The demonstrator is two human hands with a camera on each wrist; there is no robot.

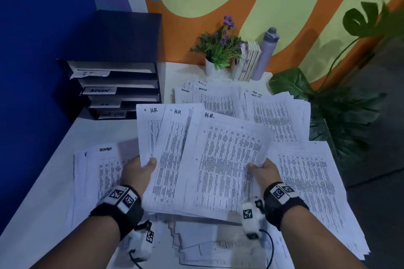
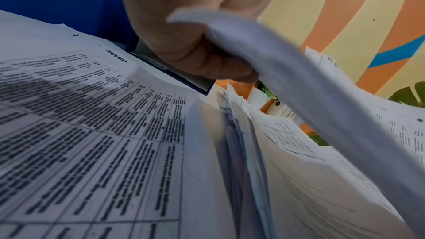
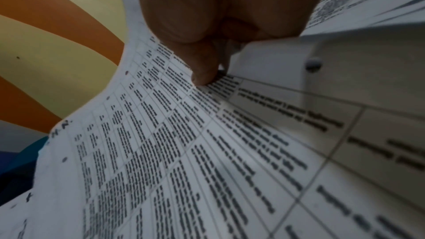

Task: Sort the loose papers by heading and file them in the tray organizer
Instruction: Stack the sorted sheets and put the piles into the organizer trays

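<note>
I hold a fanned bundle of H.R. papers (image 1: 209, 159) above the table with both hands. My left hand (image 1: 140, 172) grips its left edge, thumb on top; the left wrist view shows the thumb (image 2: 207, 61) clamped on the sheets (image 2: 299, 97). My right hand (image 1: 262, 170) pinches the right edge, and its thumb (image 3: 202, 68) presses on the top H.R. sheet (image 3: 161, 152). The dark tray organizer (image 1: 118, 85) stands at the back left with slots labelled IT, ADMIN and TASK LIST. An ADMIN pile (image 1: 96, 170) lies under my left hand.
More piles lie on the white table: ADMIN sheets (image 1: 205, 96) at the back, TASK LIST sheets (image 1: 275, 116) at the right, a stack (image 1: 317, 192) at the near right. A potted plant (image 1: 218, 50), books, a bottle (image 1: 265, 52) and a large leafy plant (image 1: 341, 105) stand behind.
</note>
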